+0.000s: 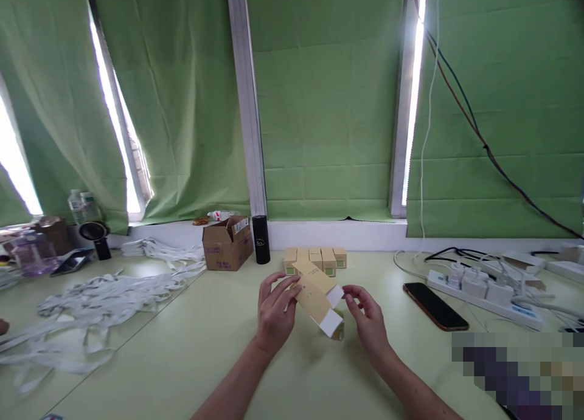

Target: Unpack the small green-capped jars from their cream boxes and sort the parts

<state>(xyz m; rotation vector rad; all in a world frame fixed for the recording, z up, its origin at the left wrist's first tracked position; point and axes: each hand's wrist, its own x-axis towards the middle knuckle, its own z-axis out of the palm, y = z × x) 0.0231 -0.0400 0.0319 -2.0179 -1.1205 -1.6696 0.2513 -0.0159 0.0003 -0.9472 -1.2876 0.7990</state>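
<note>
i've got the carton [314, 295] up in the air just over the worktop [205, 323], roughly centre, tilted, its flaps [329, 323] white inside & pointing down toward the lower r. outside is plain tan w/ a bit of small print, too small for me to read.

left hand [276, 313] is part closed on it: fingers over the l edge, thumb tucked near them, so that's the one w/ a firm hold. right hand [368, 320] is half curled at the other end, thumb & index close together by the upper flap; can't tell from here if they're pinching it or only next to it.

right behind the lower flap i see a greenish jar [339, 330] on the worktop, mostly hidden, so can't say if the two touch.

just past the carton, a cluster of small tan boxes [327, 257], some w/ a green square on the front. further l: black cylinder [260, 240] upright beside an open brown box [225, 250], then a big loose heap of white straps [114, 292], w/ a black fan [95, 233] beyond.

on the r, phone [433, 307] lies screen up & dark, near a power strip [520, 313] loaded w/ white plugs [499, 291]; cables [460, 253] tangled behind. green curtains [328, 104] fill the back, above a white sill [365, 231].
</note>
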